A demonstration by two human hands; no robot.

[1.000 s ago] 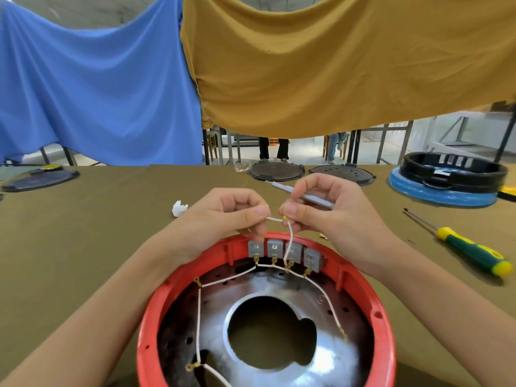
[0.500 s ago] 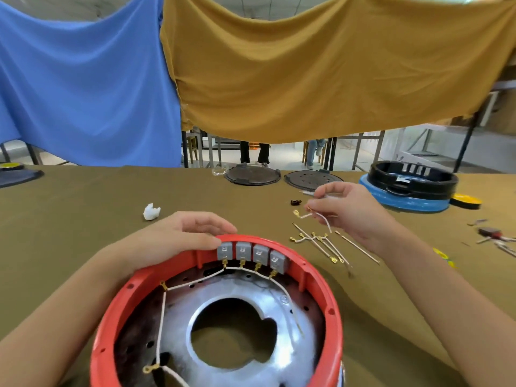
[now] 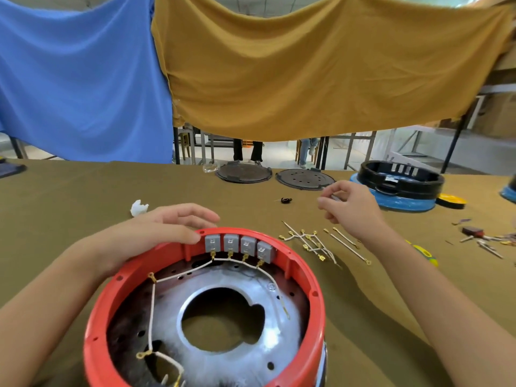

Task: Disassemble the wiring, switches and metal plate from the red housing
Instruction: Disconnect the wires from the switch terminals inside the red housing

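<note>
The red housing (image 3: 303, 270) stands open side up on the near part of the table (image 3: 69, 191), in the middle of the view. Inside it lies a shiny metal plate (image 3: 231, 358) with a large hole in its middle. Four grey switches (image 3: 238, 244) sit in a row on the far inner wall, and white wires (image 3: 152, 308) with brass ends run from them along the left inside and across to the right.

The left hand (image 3: 162, 233) rests on the far left rim of the housing, fingers nearly straight and together, fingertips just beside the leftmost switch. The right hand (image 3: 350, 208) hangs over the table well to the right of the housing, fingers loosely curled toward the thumb; whether it pinches anything I cannot tell.

Below that hand a bunch of loose wires (image 3: 315, 244) lies on the table just right of the housing. Farther off lie a white scrap (image 3: 138, 208), a small dark part (image 3: 286, 200), two dark round lids (image 3: 244, 172) and a black ring on a blue base (image 3: 402, 180). Blue and mustard cloths (image 3: 307, 65) hang behind
</note>
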